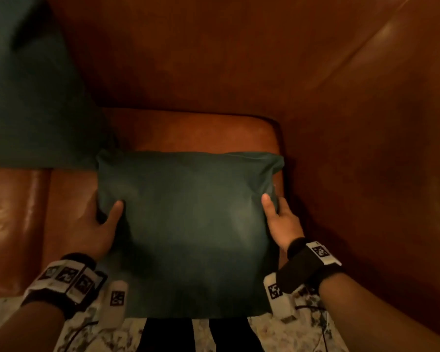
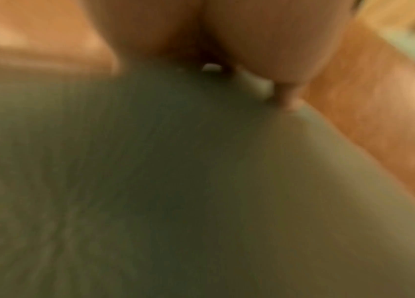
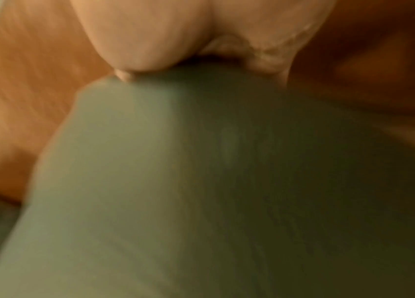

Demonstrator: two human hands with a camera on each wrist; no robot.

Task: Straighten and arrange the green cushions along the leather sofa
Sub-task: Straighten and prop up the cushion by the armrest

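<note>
A square dark green cushion (image 1: 188, 224) lies over the front of the brown leather sofa seat (image 1: 201, 133), near the right armrest. My left hand (image 1: 102, 217) grips its left edge, thumb on top and fingers hidden underneath. My right hand (image 1: 277, 214) grips its right edge the same way. Both wrist views are blurred: the green cushion (image 2: 175, 181) fills the left wrist view under my left hand (image 2: 226, 40), and the cushion (image 3: 214, 181) lies below my right hand (image 3: 175, 40). A second green cushion (image 1: 28, 102) leans against the sofa back at the left.
The leather backrest (image 1: 214, 52) rises behind the seat and the right armrest (image 1: 366, 148) closes off the right side. Another seat section (image 1: 13, 224) lies to the left. A pale patterned floor (image 1: 99, 334) and my dark trouser legs (image 1: 193, 336) show below the cushion.
</note>
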